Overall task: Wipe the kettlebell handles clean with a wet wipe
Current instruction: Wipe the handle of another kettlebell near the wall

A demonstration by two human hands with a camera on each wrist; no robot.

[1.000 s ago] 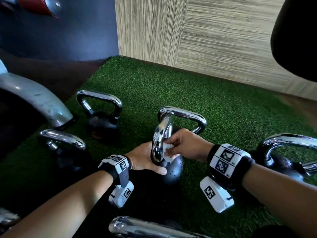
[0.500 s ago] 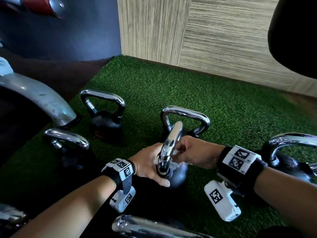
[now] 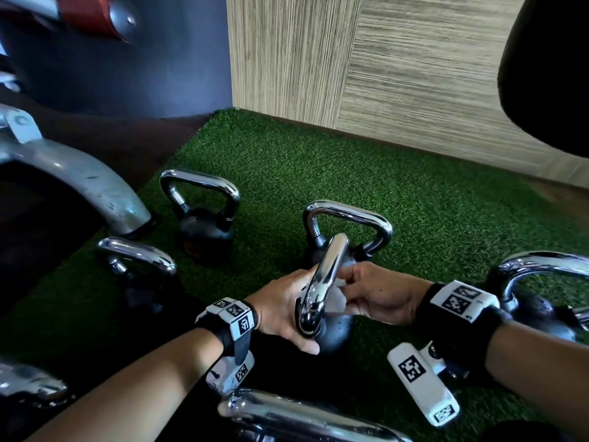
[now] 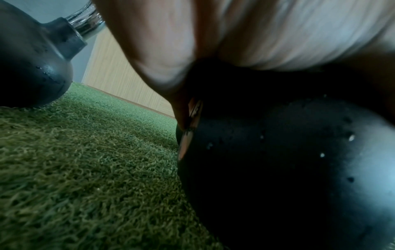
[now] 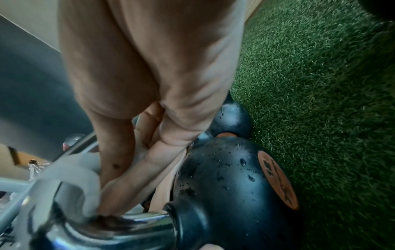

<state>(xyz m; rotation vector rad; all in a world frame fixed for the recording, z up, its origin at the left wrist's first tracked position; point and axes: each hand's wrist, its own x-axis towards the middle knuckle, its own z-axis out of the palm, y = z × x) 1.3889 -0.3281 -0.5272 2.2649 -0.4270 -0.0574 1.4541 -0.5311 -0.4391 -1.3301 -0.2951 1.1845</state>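
1. The right hand [image 3: 376, 295] pinches the wet wipe [image 3: 337, 303] against the chrome handle [image 3: 322, 282], and the wipe has slid down toward the handle's base.
2. The left hand [image 3: 280, 311] still steadies the tilted kettlebell [image 3: 338, 333], fingers curled round its ball.
3. This handle looks nearly wiped. The other kettlebells [image 3: 204, 224] behind and beside it still wait.

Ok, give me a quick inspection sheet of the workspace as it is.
Surface: green turf.
Job's things: centre kettlebell, droplets on its body; wet wipe against its chrome handle.
Clutter: several other kettlebells around it.
Grippers: left hand cups the centre kettlebell; right hand fingers pinch the wet wipe.
Cables: nothing seen.
Surroundings: wood-grain wall, grey machine leg at left.
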